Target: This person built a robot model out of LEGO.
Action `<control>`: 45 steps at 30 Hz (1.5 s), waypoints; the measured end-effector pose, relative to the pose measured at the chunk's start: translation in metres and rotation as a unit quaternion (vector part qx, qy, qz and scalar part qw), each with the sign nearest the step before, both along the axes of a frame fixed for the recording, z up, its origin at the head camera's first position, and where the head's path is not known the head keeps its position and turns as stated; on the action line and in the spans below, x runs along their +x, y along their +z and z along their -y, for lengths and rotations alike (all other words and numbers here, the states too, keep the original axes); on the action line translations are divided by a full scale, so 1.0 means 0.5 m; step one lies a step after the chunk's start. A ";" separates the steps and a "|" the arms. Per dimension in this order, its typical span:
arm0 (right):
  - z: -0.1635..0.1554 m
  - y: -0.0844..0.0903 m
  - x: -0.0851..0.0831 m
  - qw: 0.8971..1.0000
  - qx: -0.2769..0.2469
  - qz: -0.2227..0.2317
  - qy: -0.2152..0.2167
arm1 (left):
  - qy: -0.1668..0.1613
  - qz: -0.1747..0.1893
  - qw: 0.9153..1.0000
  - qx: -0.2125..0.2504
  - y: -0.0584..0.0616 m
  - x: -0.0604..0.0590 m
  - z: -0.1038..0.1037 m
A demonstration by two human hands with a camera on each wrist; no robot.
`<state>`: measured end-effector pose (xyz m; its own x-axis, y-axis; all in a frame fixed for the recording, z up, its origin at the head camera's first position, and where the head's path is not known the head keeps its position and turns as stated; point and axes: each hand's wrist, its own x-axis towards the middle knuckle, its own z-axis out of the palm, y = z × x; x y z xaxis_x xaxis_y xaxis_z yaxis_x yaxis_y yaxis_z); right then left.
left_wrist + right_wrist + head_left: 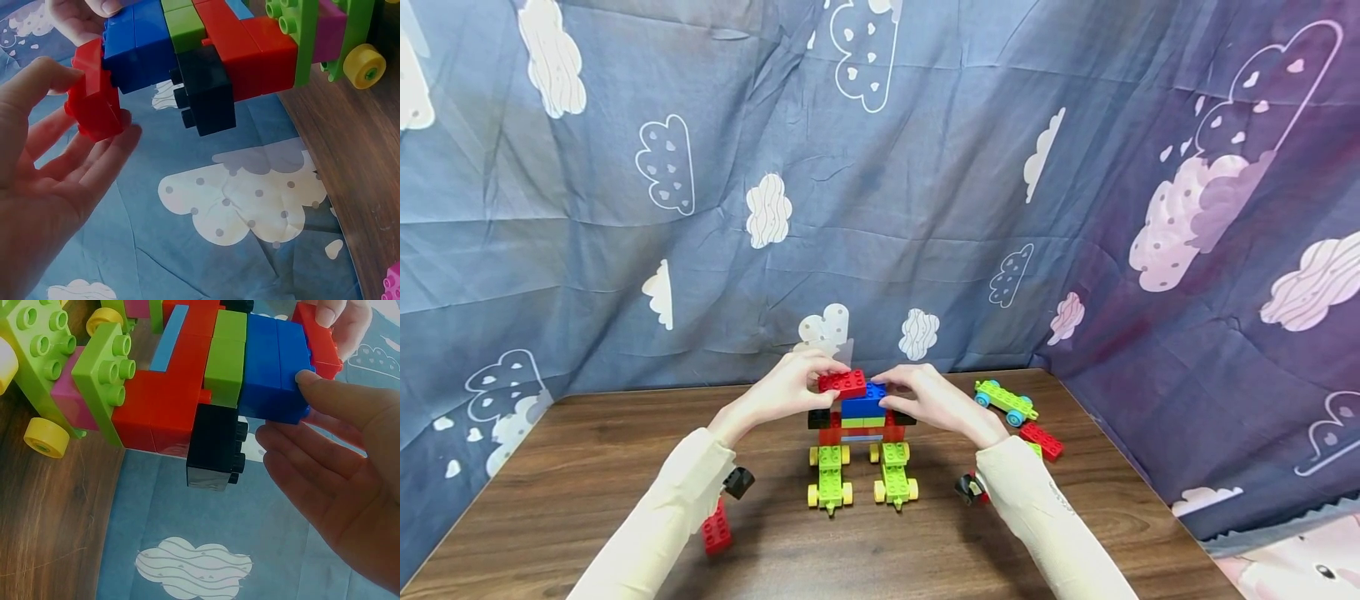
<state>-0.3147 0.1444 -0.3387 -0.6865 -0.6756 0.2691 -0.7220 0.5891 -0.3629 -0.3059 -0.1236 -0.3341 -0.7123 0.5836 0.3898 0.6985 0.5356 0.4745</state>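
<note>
A figure built from toy bricks stands on the table. Its two green wheeled bases (830, 483) carry red bricks (156, 412), with black bricks (209, 90) jutting from the sides and blue bricks (862, 407) on top. My left hand (786, 387) pinches a red brick (844, 384) between thumb and fingers. That brick lies against the studded top of the blue ones and overhangs their left side. My right hand (925, 400) grips the blue bricks from the right, thumb on the near face and fingers behind, as the right wrist view shows.
A green wheeled base with blue wheels (1006, 402) and a red brick (1041, 442) lie at the right. Another red brick (717, 529) is near my left forearm. A green piece (1034, 448) shows partly behind my right sleeve. A cloud-patterned cloth (722, 275) hangs behind the table.
</note>
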 end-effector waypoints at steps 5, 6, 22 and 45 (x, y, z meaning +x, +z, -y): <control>0.000 -0.001 0.000 1.000 0.000 -0.003 0.001 | -0.002 0.005 1.000 -0.004 0.003 0.002 0.001; 0.000 -0.001 0.000 1.000 0.000 -0.003 0.001 | -0.003 0.004 1.000 -0.006 0.003 0.002 0.001; 0.000 0.000 0.001 1.000 -0.001 -0.005 -0.002 | -0.032 -0.018 0.999 -0.032 0.006 -0.009 0.006; 0.003 0.001 0.004 1.000 0.008 -0.010 -0.008 | -0.038 -0.055 0.995 -0.074 0.013 -0.014 0.005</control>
